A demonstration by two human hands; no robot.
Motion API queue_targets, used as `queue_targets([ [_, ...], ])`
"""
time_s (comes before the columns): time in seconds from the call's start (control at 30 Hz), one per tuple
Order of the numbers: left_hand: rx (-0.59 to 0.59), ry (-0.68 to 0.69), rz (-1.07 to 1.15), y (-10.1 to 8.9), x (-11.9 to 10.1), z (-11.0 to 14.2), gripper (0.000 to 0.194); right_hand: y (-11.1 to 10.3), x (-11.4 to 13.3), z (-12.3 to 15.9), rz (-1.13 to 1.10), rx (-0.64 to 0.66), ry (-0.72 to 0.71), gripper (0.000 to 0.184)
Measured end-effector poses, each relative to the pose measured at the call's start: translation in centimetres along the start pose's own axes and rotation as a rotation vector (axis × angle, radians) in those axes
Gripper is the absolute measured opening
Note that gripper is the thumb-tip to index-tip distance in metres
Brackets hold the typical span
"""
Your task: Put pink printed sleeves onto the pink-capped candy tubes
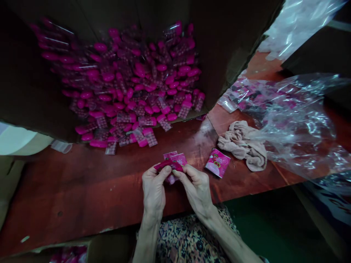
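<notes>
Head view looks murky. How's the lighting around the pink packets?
Head view: dim overall, cardboard box in deep shadow; glare streaks on the clear plastic bag; edges bowed by the lens; the packet held by left hand and right hand looks soft.

1. The cardboard box (30, 76) is brown, matt and slightly rough, with soft, worn edges.
2. The blister packs (148, 121) inside it pair smooth, glossy magenta plastic with clear, shiny plastic.
3. The bench top (68, 182) looks like varnished wood, reddish-brown and glossy, with scuffed patches.
4. The magenta packet (170, 166) and the printed sachet (218, 163) have a smooth, glossy finish, possibly coated paper or plastic film.
5. The crumpled beige cloth (242, 144) is soft and matt.
6. The clear plastic bag (298, 124) is thin, creased and shiny.
</notes>
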State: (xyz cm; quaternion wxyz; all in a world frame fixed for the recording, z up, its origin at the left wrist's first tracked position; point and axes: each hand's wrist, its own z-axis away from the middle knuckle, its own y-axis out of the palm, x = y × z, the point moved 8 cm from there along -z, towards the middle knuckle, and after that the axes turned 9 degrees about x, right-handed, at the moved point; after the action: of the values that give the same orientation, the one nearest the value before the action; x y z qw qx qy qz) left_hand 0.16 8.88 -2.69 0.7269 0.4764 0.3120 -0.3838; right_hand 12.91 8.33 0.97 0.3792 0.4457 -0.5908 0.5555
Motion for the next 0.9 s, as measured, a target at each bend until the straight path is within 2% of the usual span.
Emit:
queue_targets([
  [0.13,0.024,-0.026,-0.023,0.0,0.4,-0.2,0.015,-0.3,-0.1,-0.1,0.056,-0.019,-0.014,0.022],
  [0.27,0.052,0.004,-0.257,-0.5,0.0,-0.7,0.018,-1.6,-0.6,-0.2,0.117,-0.081,-0.026,0.021],
  [0.4,-0.019,0.062,-0.439,-1.3,-0.6,-1.1,0.016,-3.3,-0.5,-0.3,0.189,-0.171,-0.019,0.021],
  [0.53,-0.150,0.276,-0.874,-0.7,-2.4,-0.7,0.039,-3.8,-0.9,-0.3,0.098,-0.202,0.078,0.013],
  [0.63,-0.179,0.462,-1.137,0.3,-3.8,0.1,0.034,-3.2,-1.6,-0.3,-0.005,-0.152,0.182,0.017],
  [0.7,-0.183,0.542,-1.135,0.4,-4.6,0.6,0.020,-2.9,-1.9,-0.4,-0.047,-0.117,0.214,0.021],
  [0.77,-0.106,0.520,-0.989,0.3,-4.9,0.6,0.014,-2.5,-1.9,-0.4,-0.055,-0.080,0.210,0.024],
  [0.87,0.138,0.243,-0.591,0.9,-2.8,-0.2,0.016,-1.6,-1.5,-0.5,-0.046,-0.002,0.171,0.025],
  [0.9,0.182,0.141,-0.456,1.3,-1.9,-0.2,0.015,-1.3,-1.4,-0.5,-0.042,0.023,0.156,0.025],
])
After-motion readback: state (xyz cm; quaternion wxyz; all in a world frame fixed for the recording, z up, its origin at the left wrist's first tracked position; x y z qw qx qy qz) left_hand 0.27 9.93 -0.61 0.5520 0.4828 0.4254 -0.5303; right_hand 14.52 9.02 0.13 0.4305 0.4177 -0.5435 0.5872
